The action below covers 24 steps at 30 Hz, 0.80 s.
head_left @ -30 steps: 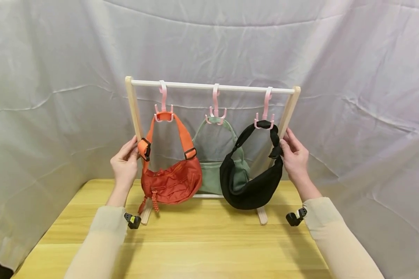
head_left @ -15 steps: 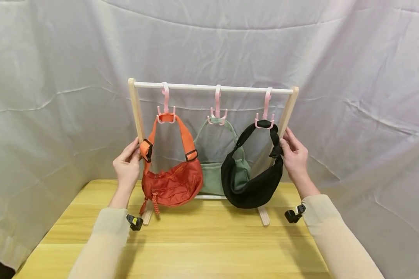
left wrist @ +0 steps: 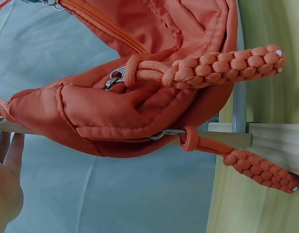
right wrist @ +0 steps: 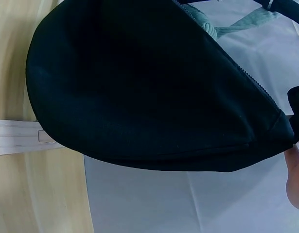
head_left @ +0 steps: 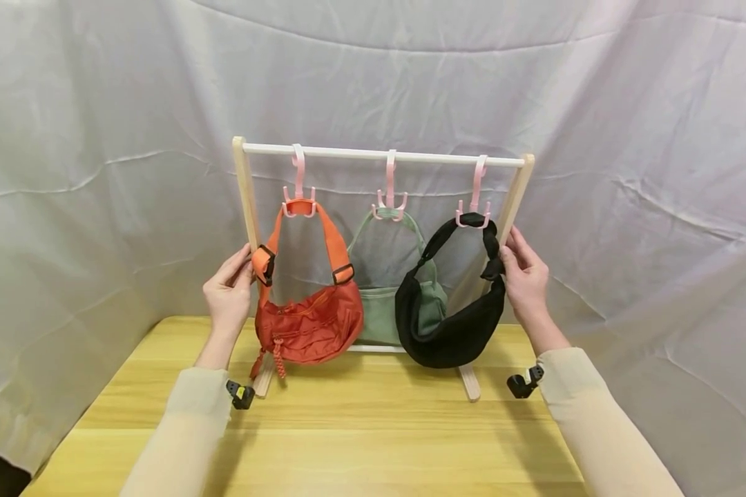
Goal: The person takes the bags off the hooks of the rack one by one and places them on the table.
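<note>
A small wooden rack [head_left: 348, 152] with a white top rail stands on the table. My left hand [head_left: 228, 293] holds its left post behind an orange strap. On the other side my right hand [head_left: 527, 279] grips the right post, next to the knotted black strap. From a pink hook [head_left: 299, 172] at left hangs a red-orange shoulder bag [head_left: 313, 328] with braided zipper pulls [left wrist: 227, 68]. A green bag [head_left: 380, 321] hangs in the middle, partly hidden by a black bag [head_left: 450, 345] at right. In both wrist views the fingertips are partly hidden.
The wooden table [head_left: 373, 449] extends in front of the rack. A grey cloth backdrop [head_left: 373, 90] hangs close behind and along both sides. The rack's feet [head_left: 470, 383] point toward me. Each wrist wears a small black camera [head_left: 241, 395].
The rack's left end has shifted slightly to the right, and my left hand has moved with it. My right hand stays nearly in place. The bags still hang from their hooks.
</note>
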### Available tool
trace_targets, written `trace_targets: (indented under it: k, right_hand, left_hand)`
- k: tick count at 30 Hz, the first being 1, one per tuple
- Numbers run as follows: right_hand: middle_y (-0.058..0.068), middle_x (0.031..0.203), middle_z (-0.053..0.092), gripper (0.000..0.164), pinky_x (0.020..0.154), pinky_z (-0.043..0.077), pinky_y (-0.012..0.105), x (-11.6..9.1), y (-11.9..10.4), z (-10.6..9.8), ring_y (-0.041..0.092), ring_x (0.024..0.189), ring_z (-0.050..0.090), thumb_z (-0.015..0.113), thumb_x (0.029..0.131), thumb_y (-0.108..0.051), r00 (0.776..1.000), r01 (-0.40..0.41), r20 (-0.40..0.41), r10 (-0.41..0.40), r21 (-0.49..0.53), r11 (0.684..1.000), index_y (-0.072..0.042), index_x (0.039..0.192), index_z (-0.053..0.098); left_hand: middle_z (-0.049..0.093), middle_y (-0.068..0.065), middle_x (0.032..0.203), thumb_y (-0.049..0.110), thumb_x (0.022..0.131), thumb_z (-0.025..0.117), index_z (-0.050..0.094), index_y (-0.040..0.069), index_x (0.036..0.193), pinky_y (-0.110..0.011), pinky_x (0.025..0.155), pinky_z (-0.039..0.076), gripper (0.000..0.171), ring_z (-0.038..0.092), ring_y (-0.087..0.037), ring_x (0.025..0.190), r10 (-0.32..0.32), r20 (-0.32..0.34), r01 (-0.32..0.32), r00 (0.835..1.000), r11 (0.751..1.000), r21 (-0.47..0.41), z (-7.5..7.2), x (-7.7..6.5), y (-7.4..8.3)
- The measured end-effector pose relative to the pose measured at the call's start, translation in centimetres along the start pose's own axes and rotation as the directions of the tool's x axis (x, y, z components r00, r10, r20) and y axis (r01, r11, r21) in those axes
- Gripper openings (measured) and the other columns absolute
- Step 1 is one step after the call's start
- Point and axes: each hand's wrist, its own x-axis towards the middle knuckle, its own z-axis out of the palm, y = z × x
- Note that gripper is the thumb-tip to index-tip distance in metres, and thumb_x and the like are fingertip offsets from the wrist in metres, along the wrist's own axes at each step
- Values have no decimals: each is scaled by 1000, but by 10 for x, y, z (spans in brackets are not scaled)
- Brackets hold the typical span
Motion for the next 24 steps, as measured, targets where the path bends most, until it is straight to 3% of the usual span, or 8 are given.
trace_targets:
  k: [9, 18, 24]
  right_hand:
    - [12, 155, 52, 44, 107, 46, 19, -5, -8, 0, 17, 136, 55, 58, 108, -19, 999, -50, 15, 51, -52, 997, -20, 152, 56]
    - [13, 155, 53, 44, 109, 44, 19, -8, -12, -1, 16, 135, 54, 55, 109, -16, 1000, 10, 27, -8, -73, 997, -14, 153, 54]
    - [11, 155, 53, 44, 108, 45, 18, -12, -15, -3, 17, 135, 55, 54, 109, -13, 995, 76, 69, -71, -78, 994, -14, 153, 54]
  left_hand:
    - [71, 3, 122, -9, 99, 63, 70, -2, 130, -19, 85, 58, 33, 72, -4, 100, -40, 58, 38, 997, 999, 37, -5, -3, 10]
    - [66, -24, 134, -7, 100, 63, 68, -3, 134, -20, 88, 58, 35, 71, -6, 107, -8, 99, 4, 995, 999, 48, -10, -2, 15]
    - [63, -27, 137, -8, 98, 65, 66, -2, 136, -17, 89, 57, 38, 70, -10, 113, 29, 133, -36, 991, 998, 55, -17, -4, 17]
